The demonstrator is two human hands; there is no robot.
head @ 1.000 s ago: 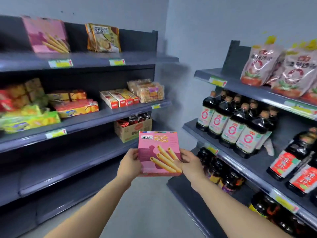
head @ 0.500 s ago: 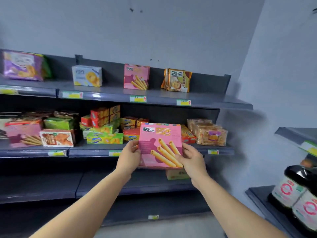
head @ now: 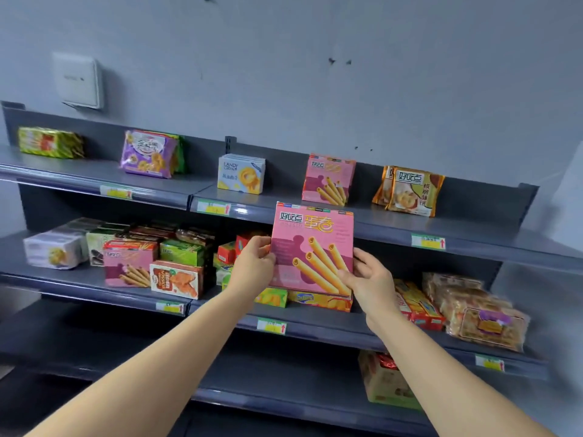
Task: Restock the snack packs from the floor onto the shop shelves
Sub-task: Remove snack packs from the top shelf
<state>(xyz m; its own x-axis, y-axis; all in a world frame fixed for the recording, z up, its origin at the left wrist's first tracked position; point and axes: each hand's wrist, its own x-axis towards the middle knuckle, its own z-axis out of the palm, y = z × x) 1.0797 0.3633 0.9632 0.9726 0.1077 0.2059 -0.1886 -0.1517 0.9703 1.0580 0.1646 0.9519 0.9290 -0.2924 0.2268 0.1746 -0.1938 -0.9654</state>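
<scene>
I hold a pink egg-roll snack box (head: 312,247) upright in front of the shelving, between the top and middle shelves. My left hand (head: 254,264) grips its left edge and my right hand (head: 369,279) grips its lower right corner. Just above and behind it, a matching pink box (head: 328,179) stands on the top shelf (head: 394,222). A third pink box (head: 129,266) stands on the middle shelf (head: 94,287) to the left.
The top shelf also carries a pale blue cookie box (head: 241,173), an orange-brown cookie bag (head: 410,190), a purple bag (head: 150,154) and a green pack (head: 50,142), with gaps between them. The middle shelf is crowded with boxes and wrapped cakes (head: 479,313). A carton (head: 386,381) sits on the lower shelf.
My view has swung left and up from the sauce-bottle shelves to the snack shelving. The pink box, held in both hands throughout, has risen toward the top shelf.
</scene>
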